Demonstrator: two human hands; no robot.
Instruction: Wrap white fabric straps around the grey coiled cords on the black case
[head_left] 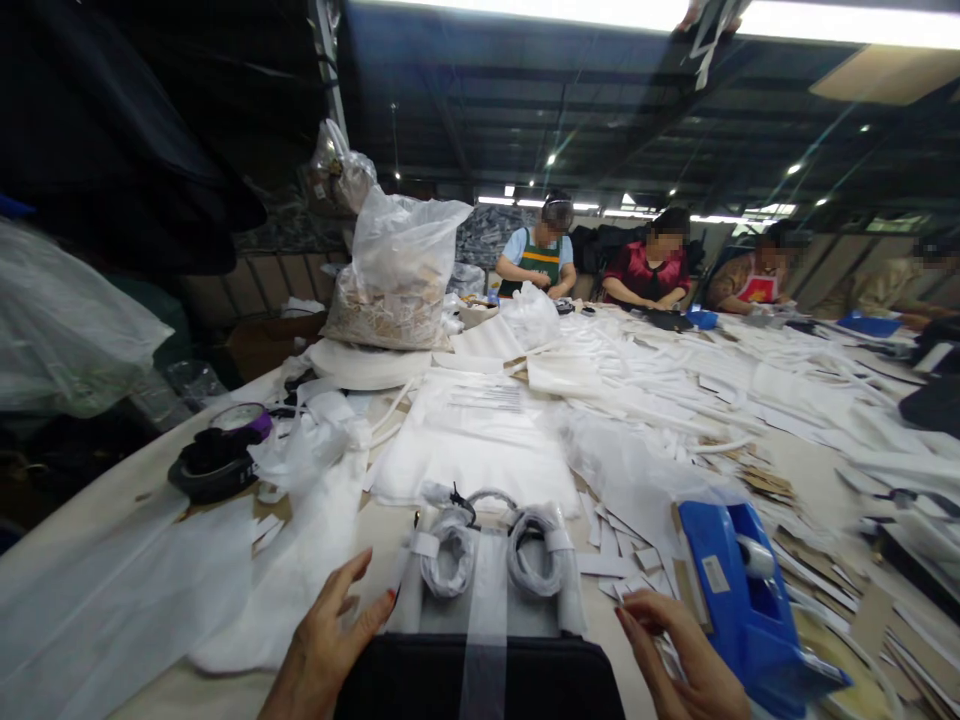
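Observation:
A black flat case [420,680] lies at the near table edge with a grey cardboard insert [487,605] above it. Two coiled grey cables [448,560] sit bagged on the insert, and a strip of clear tape [484,610] runs down over insert and case. My left hand [330,640] rests beside the insert's left edge, fingers spread, thumb touching it. My right hand [679,650] hovers at the insert's right side, fingers curled, close to a blue tape dispenser [742,600]. Neither hand holds anything.
White plastic bags [480,440] and paper strips [660,400] cover the long table. A black round object [214,465] lies at the left. A large clear bag of scraps [394,280] stands farther back. Several seated people [652,270] work at the far side.

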